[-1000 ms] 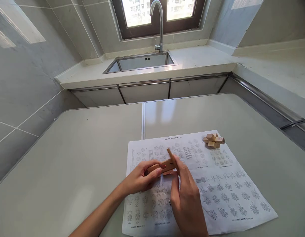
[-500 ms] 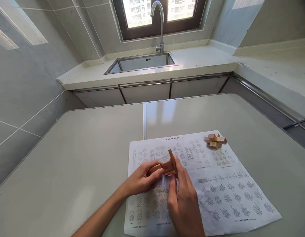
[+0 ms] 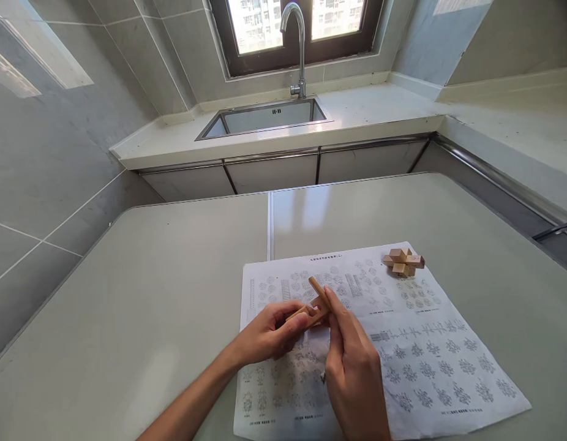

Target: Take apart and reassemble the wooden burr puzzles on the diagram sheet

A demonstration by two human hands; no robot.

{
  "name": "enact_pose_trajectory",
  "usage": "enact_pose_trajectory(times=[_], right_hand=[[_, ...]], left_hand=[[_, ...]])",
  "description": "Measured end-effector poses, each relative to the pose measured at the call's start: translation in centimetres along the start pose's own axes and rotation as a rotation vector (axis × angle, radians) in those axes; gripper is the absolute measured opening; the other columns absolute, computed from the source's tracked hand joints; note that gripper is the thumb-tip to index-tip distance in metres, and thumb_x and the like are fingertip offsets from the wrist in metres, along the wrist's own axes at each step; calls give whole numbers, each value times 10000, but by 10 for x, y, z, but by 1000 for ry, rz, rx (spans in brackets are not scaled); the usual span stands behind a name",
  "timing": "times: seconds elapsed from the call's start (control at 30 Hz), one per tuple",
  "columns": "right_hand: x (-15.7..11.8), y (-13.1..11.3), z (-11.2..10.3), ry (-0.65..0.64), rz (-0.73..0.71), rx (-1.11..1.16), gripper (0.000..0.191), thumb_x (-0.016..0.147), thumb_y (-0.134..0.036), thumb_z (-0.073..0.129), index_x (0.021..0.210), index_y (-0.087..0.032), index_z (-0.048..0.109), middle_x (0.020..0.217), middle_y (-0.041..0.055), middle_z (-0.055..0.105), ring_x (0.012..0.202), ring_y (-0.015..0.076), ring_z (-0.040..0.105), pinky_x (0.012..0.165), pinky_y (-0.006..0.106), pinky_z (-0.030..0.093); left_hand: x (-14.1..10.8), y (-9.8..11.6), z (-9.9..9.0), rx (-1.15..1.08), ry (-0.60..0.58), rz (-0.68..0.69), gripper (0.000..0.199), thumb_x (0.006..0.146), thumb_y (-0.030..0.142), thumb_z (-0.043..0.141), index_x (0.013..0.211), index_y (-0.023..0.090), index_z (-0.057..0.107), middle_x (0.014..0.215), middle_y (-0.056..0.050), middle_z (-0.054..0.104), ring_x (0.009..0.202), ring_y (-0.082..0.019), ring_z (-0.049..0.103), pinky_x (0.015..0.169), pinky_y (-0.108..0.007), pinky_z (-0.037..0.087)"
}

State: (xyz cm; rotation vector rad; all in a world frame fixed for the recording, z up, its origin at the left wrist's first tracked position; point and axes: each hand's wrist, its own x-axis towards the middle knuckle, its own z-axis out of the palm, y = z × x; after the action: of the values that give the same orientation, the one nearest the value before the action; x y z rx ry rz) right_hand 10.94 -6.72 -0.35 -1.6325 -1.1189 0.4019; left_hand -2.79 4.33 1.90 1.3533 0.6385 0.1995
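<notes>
1. Since the earlier frame, the slim brown wooden stick point(image 3: 316, 286) has leaned farther left, pinched in my right hand point(image 3: 356, 361).
2. I see my left hand point(image 3: 267, 335) clamped on squared brown wooden bars point(image 3: 317, 317), seemingly only partly joined.
3. Beyond, one knobbly pale-wood cluster point(image 3: 403, 263) looks fully interlocked, on creased white printed paper point(image 3: 495, 403) over the glossy surface point(image 3: 196, 263).

A pale table point(image 3: 196, 263) carries a printed paper sheet point(image 3: 357, 337), an assembled wooden block puzzle point(image 3: 403, 262) on its far-right corner.

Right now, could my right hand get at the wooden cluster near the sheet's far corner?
Probably yes: only flat paper lies between your right hand and the cluster, though that hand holds a wooden piece.
</notes>
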Motion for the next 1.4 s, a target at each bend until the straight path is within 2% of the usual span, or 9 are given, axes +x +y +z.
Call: enact_pose_trajectory(times=[0.13,0.23,0.4,0.53,0.73,0.93,1.1,1.23,1.4], right_hand=[[1,-2,0,68,-16,-8,456,1112,-231,398,1542,-248,548,1434,106,689,1261,251,700,922,386,658],[2,-3,-2,21,-38,12,490,1118,-201,381,1586,-291,492,1453,84,674,1266,233,696,908,354,662],[1,2,-6,-72,-47,18,535,1108,-177,373,1624,-303,439,1474,82,661,1245,230,707,911,349,667],[1,3,-8,-78,-71,20,580,1095,-140,360,1646,-318,395,1504,76,641,1281,233,694,979,386,654],[3,0,-12,-89,-124,-12,612,1077,-100,342,1634,-344,414,1534,30,624,1340,222,666,1010,372,648],[4,3,-19,-109,-136,-31,627,1066,-91,348,1634,-347,414,1549,16,612,1348,226,662,1020,364,643],[-7,4,-10,-159,-113,-36,657,1052,-73,353,1659,-323,366,1539,51,618,1366,240,648,1039,379,630],[-16,2,0,-163,-121,15,674,1034,-48,345,1636,-344,415,1514,39,641,1313,233,689,1058,395,623],[-18,5,0,-176,-110,28,635,1058,-88,352,1638,-342,411,1521,42,633,1327,250,679,1053,434,629]], left_hand=[[1,-1,0,-13,-44,42,488,1064,586,491,988,127,635,513,80,445,407,-67,359,447,-216,315],[1,-2,-1,-16,-32,47,468,1076,570,477,962,137,613,520,72,471,405,-65,371,449,-216,322],[0,-5,-4,-50,-46,37,456,1065,586,486,943,156,575,550,80,421,430,-68,339,429,-209,280],[1,-5,-5,-30,-57,38,465,1071,590,468,959,152,578,545,82,419,428,-68,331,429,-212,279],[0,-3,-4,-35,-52,23,485,1046,632,488,933,166,560,556,83,412,439,-71,317,436,-222,258],[0,-3,-3,-44,-54,30,461,1060,601,482,928,166,555,567,82,400,448,-66,307,438,-217,251],[0,-6,-3,-60,-63,34,447,1071,581,471,940,162,554,568,80,409,447,-65,311,439,-217,259],[-1,-8,-1,-69,-73,48,422,1077,564,473,937,172,544,578,85,387,460,-67,303,445,-217,259],[-1,-7,0,-35,-73,54,445,1061,596,487,944,171,550,564,89,393,452,-71,324,455,-227,273]])
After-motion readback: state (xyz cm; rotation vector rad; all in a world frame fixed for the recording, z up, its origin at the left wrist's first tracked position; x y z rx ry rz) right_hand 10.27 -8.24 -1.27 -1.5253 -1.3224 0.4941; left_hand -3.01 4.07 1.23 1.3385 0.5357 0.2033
